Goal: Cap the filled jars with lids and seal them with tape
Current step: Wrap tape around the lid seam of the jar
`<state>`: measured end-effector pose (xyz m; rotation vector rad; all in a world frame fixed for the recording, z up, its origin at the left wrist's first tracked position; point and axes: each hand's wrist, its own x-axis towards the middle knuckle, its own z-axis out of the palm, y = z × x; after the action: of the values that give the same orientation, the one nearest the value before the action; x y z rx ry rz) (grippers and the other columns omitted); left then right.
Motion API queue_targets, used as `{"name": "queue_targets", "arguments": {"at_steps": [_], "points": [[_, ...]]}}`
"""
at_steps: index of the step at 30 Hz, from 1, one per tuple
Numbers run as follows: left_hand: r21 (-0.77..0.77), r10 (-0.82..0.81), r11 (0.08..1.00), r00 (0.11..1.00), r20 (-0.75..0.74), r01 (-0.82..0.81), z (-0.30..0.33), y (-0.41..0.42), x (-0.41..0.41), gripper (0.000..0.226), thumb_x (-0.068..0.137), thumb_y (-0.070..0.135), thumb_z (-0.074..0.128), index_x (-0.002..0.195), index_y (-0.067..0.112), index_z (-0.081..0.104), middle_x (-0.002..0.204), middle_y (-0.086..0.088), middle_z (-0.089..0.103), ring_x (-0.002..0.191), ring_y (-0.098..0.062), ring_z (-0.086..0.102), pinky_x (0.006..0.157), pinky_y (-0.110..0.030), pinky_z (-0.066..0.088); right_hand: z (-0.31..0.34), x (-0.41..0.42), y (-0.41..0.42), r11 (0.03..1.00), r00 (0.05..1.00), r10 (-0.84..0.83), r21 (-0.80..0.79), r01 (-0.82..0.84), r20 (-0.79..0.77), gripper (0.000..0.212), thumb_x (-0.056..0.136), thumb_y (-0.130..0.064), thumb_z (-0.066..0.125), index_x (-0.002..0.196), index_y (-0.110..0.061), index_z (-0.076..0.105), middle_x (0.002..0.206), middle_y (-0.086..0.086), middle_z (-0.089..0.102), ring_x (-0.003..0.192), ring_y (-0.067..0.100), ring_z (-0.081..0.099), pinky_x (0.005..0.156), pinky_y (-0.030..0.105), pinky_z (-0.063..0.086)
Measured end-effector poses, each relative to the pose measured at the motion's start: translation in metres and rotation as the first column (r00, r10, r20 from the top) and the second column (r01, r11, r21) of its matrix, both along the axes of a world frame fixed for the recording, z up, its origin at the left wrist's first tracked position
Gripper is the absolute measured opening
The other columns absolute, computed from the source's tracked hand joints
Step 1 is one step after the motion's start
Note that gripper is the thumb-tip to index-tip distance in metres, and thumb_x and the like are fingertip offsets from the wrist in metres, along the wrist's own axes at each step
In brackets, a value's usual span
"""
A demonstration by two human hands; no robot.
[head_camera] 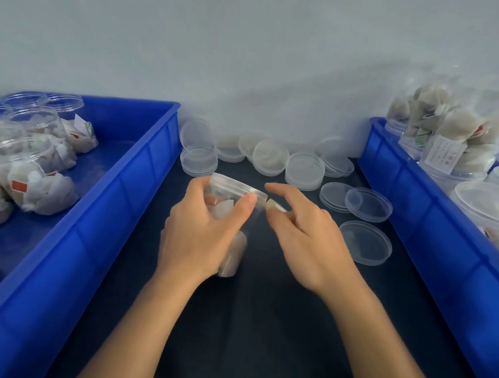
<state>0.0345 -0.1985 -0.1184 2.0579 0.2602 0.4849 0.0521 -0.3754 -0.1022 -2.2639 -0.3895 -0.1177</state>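
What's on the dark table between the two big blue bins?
In the head view: clear round plastic lids, plus both hands, the left gripping a clear filled jar, the right pinching something pale.

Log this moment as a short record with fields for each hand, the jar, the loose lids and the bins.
left hand: grips the jar, thumb near its lid
right hand: pinches a small strip, probably tape, at the lid's edge
jar: filled, capped, tilted, held over the dark mat
loose lids: stacked and scattered behind the hands
left bin: uncapped filled jars
right bin: capped jars
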Motion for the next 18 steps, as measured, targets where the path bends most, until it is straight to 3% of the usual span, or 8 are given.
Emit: {"name": "queue_targets", "arguments": {"at_steps": [3, 9, 13, 18], "points": [[-0.047, -0.031, 0.998, 0.999, 0.020, 0.032, -0.002, 0.000, 0.001, 0.066, 0.068, 0.086, 0.063, 0.122, 0.049, 0.059, 0.114, 0.022, 0.069, 0.110, -0.003, 0.067, 0.097, -0.046, 0.058, -0.005, 0.007, -0.006, 0.999, 0.999, 0.019, 0.045, -0.018, -0.028, 0.038, 0.104, -0.046, 0.047, 0.140, -0.053, 0.049, 0.065, -0.029, 0.060, 0.077, 0.008, 0.059, 0.082, 0.041, 0.048], [-0.156, -0.069, 0.985, 0.997, 0.042, 0.075, -0.003, 0.001, 0.002, 0.051, 0.071, 0.078, 0.067, 0.112, 0.048, 0.063, 0.106, 0.031, 0.070, 0.097, 0.012, 0.066, 0.082, -0.029, 0.055, -0.008, 0.013, -0.009, 0.989, 0.998, 0.035, 0.143, -0.027, -0.052, 0.036, 0.099, -0.051, 0.053, 0.134, -0.061, 0.051, 0.067, -0.015, 0.062, 0.073, 0.001, 0.059, 0.072, 0.033, 0.043], [-0.179, -0.101, 0.978, 0.993, 0.062, 0.111, -0.002, 0.000, 0.002, 0.050, 0.072, 0.076, 0.067, 0.112, 0.047, 0.063, 0.109, 0.020, 0.073, 0.101, 0.007, 0.068, 0.082, -0.025, 0.053, -0.007, 0.014, -0.013, 0.986, 0.997, 0.046, 0.162, -0.034, -0.070, 0.037, 0.097, -0.048, 0.050, 0.130, -0.063, 0.053, 0.066, -0.013, 0.058, 0.070, 0.006, 0.057, 0.074, 0.035, 0.048], [-0.213, -0.167, 0.961, 0.984, 0.058, 0.176, 0.000, 0.000, 0.001, 0.056, 0.071, 0.074, 0.067, 0.117, 0.041, 0.066, 0.108, 0.020, 0.074, 0.101, 0.004, 0.070, 0.082, -0.023, 0.051, -0.008, 0.013, -0.017, 0.993, 0.997, 0.073, 0.095, -0.072, -0.008, 0.035, 0.104, -0.043, 0.046, 0.133, -0.061, 0.052, 0.066, -0.011, 0.059, 0.064, 0.004, 0.054, 0.068, 0.032, 0.041]]}}
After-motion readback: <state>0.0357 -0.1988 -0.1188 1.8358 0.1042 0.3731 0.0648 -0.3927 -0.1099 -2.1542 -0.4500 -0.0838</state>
